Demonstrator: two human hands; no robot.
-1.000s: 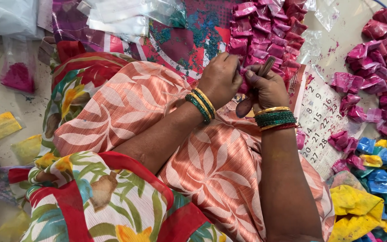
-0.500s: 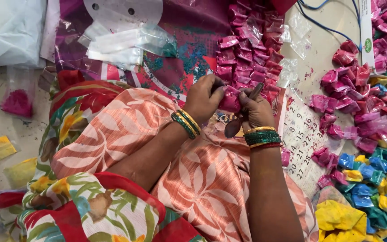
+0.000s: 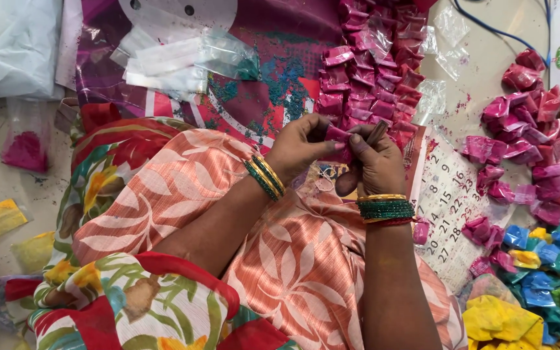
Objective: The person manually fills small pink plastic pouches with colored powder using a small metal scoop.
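We hold a small pink powder packet wrapped in clear plastic (image 3: 338, 136) between our two hands, up over our lap. Our left hand (image 3: 301, 146) pinches one end of it with thumb and fingertips, and our right hand (image 3: 374, 162) is pressed close against the other end, so both hands are shut on the same little packet. A thin dark stick (image 3: 377, 131) pokes up from the fingers of our right hand; we cannot tell what it is. Green and gold bangles (image 3: 264, 176) sit on our left wrist, and a green stack of bangles (image 3: 385, 209) sits on our right. Under our arms is our shiny peach cloth with white leaves (image 3: 293, 259). Just past our hands lies a big heap of finished pink packets (image 3: 371, 71) on a purple printed sheet (image 3: 280, 39). To the left of that are empty clear plastic bags (image 3: 183, 61). A paper calendar page (image 3: 448, 201) lies on the floor by our right hand, and further right are more pink packets (image 3: 526, 136), blue packets (image 3: 539, 285) and yellow packets (image 3: 494, 321). We think the packet could burst or come open if we squeeze too hard, and the pink powder would spill on our cloth. The stick could also poke a hole in the thin plastic.
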